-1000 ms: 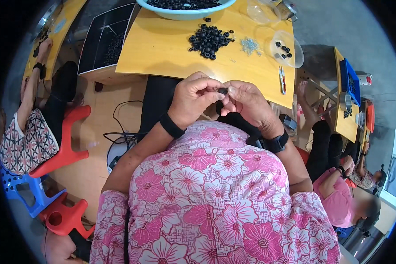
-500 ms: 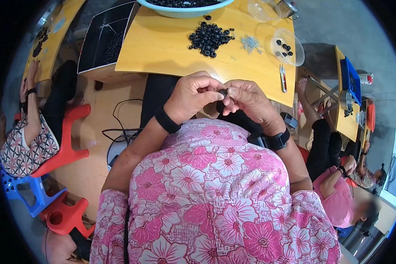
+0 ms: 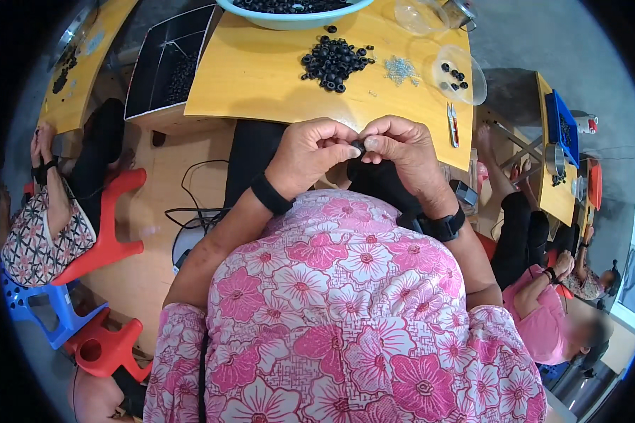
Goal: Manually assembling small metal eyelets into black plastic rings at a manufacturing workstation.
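Observation:
My left hand and my right hand meet in front of my body, just off the table's near edge. Between their thumbs and fingers is a small round black part, pinched from both sides and largely covered by the fingertips. Past my hands lies a pile of black ring-shaped parts on the yellow table. To its right is a small heap of tiny clear pieces. A clear shallow dish holds several black parts, with small red-handled snips lying below it.
A pale blue basin full of black parts stands at the table's far edge. Left of the table is a black-lined box. A metal cup stands at the far right. Other people sit at tables on both sides, near red and blue stools.
The fingers of my right hand have curled in closer around the small black part. Both hands stay in nearly the same place. At left, another person's hands have shifted slightly.

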Available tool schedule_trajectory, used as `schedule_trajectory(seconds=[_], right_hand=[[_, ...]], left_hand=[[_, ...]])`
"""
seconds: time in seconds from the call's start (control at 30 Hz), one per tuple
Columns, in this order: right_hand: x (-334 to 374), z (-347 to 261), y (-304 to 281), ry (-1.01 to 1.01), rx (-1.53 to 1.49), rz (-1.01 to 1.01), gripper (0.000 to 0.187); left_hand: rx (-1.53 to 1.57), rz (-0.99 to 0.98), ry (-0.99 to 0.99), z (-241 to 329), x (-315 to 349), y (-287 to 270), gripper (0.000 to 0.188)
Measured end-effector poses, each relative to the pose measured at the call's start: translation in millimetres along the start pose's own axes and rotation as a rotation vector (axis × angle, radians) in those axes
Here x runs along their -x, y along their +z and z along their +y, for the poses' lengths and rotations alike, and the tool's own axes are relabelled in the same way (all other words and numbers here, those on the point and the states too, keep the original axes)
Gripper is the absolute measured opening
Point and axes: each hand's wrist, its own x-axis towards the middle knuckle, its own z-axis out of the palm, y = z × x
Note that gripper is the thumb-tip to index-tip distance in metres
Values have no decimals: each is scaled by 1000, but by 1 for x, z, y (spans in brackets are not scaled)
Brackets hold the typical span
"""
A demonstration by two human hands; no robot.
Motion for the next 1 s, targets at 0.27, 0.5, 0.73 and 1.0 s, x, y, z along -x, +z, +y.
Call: schedule_trajectory(seconds=[0.27,0.5,0.73,1.0], right_hand=[[0,3,-1,-78,146,2,9],[-2,9,-1,-103,195,14,10],[-3,9,-2,118,-108,-7,19],[-1,5,-3,282,-195,-170,27]], left_hand=[[30,24,-22,-4,1,0,17],[0,59,7,-5,2,1,15],[-80,83,66,-5,2,2,14],[-145,115,174,0,4,4,18]])
